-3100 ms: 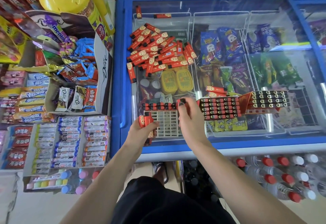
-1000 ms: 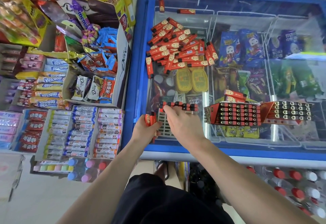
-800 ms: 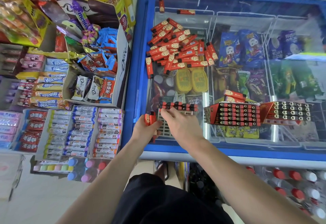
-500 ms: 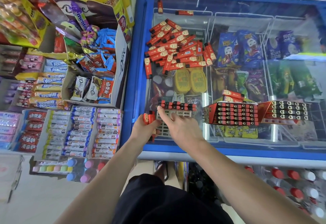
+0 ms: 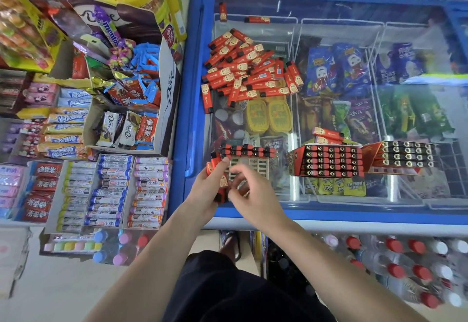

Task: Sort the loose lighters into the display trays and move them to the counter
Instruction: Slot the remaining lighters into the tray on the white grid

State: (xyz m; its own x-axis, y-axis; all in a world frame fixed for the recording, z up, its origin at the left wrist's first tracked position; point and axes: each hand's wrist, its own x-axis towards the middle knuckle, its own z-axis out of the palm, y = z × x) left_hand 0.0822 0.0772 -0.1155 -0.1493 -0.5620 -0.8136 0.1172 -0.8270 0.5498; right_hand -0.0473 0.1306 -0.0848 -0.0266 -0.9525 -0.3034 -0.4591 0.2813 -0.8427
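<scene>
A heap of loose red lighters [image 5: 248,68] lies on the glass lid of the blue freezer [image 5: 192,109]. Near the front edge sits a beige grid tray [image 5: 249,168] with two rows of lighters [image 5: 245,150] standing along its far side. My left hand [image 5: 207,192] grips a small bundle of red lighters [image 5: 215,167] just left of the tray. My right hand [image 5: 253,195] is blurred, its fingertips at that bundle; whether it pinches one is unclear. Two full trays [image 5: 329,161] [image 5: 405,154] stand to the right.
Two loose lighters [image 5: 328,135] lie behind the full trays, and two more [image 5: 257,19] near the lid's far edge. Candy boxes [image 5: 126,98] and gum racks [image 5: 109,190] crowd the left. Bottled drinks [image 5: 405,258] sit below the freezer's front.
My right hand has pulled back from the row in the grid tray and come to the bundle in my left hand. The left hand has kept its place.
</scene>
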